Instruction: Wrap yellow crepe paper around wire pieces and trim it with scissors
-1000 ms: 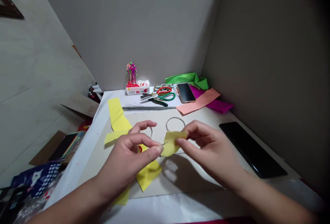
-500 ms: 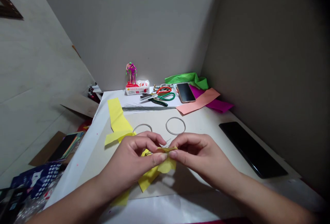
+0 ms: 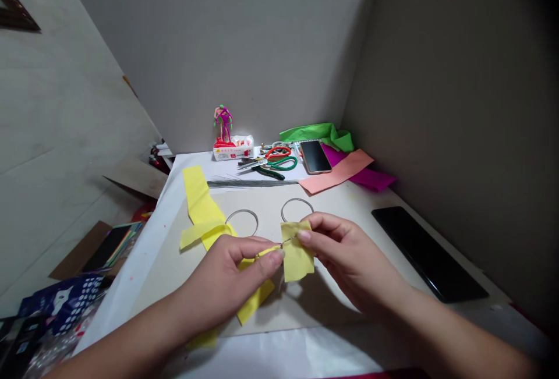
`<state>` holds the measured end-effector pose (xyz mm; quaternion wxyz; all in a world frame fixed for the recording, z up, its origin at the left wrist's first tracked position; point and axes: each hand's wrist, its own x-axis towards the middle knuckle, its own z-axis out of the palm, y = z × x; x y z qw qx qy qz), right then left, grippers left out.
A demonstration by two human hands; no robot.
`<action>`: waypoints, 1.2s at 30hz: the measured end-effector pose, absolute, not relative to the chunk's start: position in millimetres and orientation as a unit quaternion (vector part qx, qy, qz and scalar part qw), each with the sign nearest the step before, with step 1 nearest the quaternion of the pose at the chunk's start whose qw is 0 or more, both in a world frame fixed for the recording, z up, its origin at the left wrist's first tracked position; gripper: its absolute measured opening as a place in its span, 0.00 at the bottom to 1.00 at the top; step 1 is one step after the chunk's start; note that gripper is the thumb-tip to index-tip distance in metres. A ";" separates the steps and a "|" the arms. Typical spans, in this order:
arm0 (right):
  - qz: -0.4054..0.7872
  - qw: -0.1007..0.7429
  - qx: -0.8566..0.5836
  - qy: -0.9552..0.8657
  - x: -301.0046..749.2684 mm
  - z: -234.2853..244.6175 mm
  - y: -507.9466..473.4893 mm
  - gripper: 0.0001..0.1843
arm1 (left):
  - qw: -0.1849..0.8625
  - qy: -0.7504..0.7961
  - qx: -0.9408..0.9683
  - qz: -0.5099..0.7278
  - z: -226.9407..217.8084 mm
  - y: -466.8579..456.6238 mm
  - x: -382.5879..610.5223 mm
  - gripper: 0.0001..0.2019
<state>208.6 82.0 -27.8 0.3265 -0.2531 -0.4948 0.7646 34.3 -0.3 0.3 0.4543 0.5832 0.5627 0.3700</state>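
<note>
The left hand was closed to a pinch, thumb against forefinger, and there between the tips was the twisted wire, gripped where a yellow covering already ran along it. And across from it, the right hand had its own pinch: thumb in front, fingers behind, nipping the upper right of a small yellow piece along with the bare end of that wire. What a neat bit of lining up! The piece hung flat and limp between the hands, above the near middle of the desk, with the wire slanting over its upper part. This looked like the wrapping step, with the covering partway along and the tip bare. The next move seemed to call for folding the piece snugly over the wire and rolling it tight while the left hand kept the wire from turning; a loose first fold could well let it slip or crease. Just beyond lay two wire rings, a left one and a right one, with a yellow strip off to the left and the scissors at the far side, out of the action.
</note>
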 end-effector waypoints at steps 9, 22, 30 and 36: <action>0.794 0.280 -0.245 -0.480 206.9 -30.1 83.5 0.09 | 0.547 0.521 0.535 0.379 -2.6 -2.5 26.5 0.17; 0.789 0.262 -0.247 -0.498 208.9 -27.0 82.1 0.09 | 0.575 0.494 0.531 0.378 -0.7 -3.9 24.1 0.15; 0.785 0.239 -0.260 -0.509 209.9 -25.7 81.3 0.11 | 0.576 0.519 0.518 0.361 -1.3 -2.4 22.8 0.17; 0.783 0.244 -0.259 -0.510 209.4 -26.7 81.9 0.10 | 0.578 0.509 0.514 0.378 -1.6 -1.7 25.1 0.16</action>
